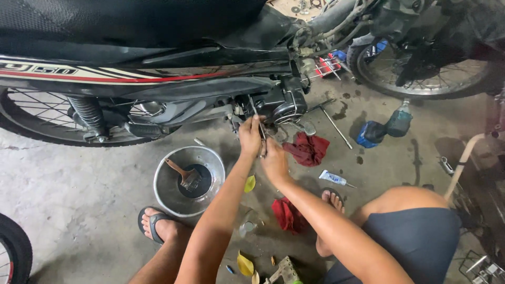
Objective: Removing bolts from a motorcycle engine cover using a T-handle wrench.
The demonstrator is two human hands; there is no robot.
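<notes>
I crouch on the grey concrete floor (pixel 79 179), hemmed in by the motorcycle (pixel 158 63) above and a round metal bowl (pixel 169 197) with a brush at my left knee; open floor lies to the left. A crumpled red rag (pixel 307 149) sits just right of my hands. My left hand (pixel 250 135) and right hand (pixel 273 160) both clench a thin metal tool (pixel 257 118) against the dark engine casing (pixel 281 102).

On the concrete floor (pixel 68 179) stands a metal bowl (pixel 168 197) with a brush (pixel 184 176) inside. Near it lie two red rags (pixel 307 149), a small white tube (pixel 333 179) and a blue bottle (pixel 398 122).
</notes>
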